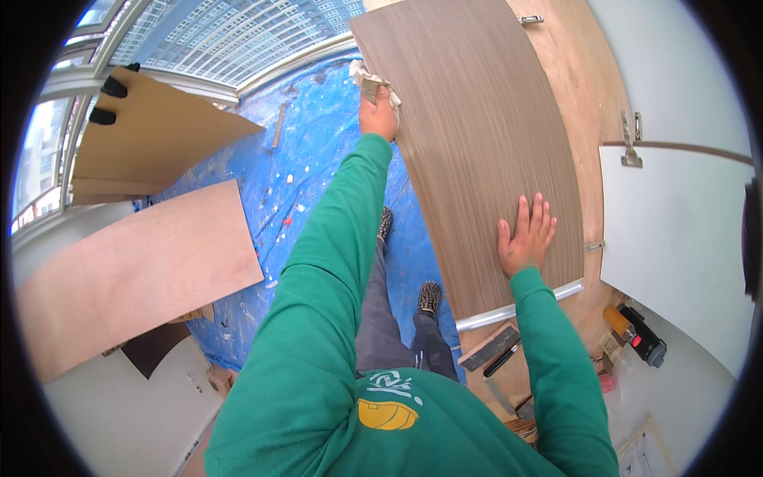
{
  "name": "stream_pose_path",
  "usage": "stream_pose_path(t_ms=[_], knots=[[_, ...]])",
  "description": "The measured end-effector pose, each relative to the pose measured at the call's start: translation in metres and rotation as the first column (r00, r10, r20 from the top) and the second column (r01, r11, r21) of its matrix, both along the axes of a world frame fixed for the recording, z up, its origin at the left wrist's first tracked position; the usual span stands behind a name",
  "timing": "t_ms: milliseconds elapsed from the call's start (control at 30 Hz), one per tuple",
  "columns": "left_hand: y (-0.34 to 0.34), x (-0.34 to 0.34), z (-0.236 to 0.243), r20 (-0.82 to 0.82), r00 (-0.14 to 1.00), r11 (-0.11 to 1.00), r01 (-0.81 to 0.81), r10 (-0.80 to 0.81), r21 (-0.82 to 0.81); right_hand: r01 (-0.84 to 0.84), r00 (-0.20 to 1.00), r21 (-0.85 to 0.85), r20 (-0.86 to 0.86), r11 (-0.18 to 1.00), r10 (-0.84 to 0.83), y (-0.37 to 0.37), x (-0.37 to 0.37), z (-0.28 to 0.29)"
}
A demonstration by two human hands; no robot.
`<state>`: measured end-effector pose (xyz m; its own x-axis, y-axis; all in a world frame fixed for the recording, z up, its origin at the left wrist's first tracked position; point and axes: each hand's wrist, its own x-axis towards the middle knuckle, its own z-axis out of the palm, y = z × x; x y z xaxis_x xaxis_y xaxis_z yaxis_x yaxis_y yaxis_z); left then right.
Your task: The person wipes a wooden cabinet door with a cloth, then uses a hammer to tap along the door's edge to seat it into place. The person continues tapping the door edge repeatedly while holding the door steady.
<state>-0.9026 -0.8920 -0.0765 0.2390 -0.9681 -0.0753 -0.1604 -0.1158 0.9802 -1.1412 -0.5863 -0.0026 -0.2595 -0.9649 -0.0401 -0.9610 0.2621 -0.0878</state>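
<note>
A long brown wood-grain panel (477, 143) lies on a plywood work surface (584, 87), with a silvery strip (520, 305) along its near end. At the panel's left edge my left hand (380, 115) is closed on a crumpled off-white rag (370, 83), pressing it against that edge. My right hand (528, 238) rests flat on the panel's near right part, fingers stretched out and holding nothing. Just below the near end lie a dark-faced block (490, 347) and a black-handled tool (501, 360), close to my right forearm.
Blue sheeting with white specks (306, 179) covers the floor, where my feet stand. A plywood board (143, 270) is at the left and a tan board (159, 131) leans by the window. White panels (675, 238) with metal hinges stand right, near an orange-and-black power tool (636, 335).
</note>
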Motion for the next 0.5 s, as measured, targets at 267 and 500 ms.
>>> stream_pose_path(t_ms=[267,500], knots=[[-0.145,0.016,0.009,-0.031,0.999,0.999,0.005,-0.006,-0.048,-0.014,1.0,-0.013,0.001,1.0,0.014,-0.003,-0.001,-0.003],[-0.195,0.022,0.008,-0.025,1.0,1.0,-0.007,0.007,0.004,-0.031,0.999,-0.027,-0.018,0.999,0.03,-0.008,0.002,0.001]])
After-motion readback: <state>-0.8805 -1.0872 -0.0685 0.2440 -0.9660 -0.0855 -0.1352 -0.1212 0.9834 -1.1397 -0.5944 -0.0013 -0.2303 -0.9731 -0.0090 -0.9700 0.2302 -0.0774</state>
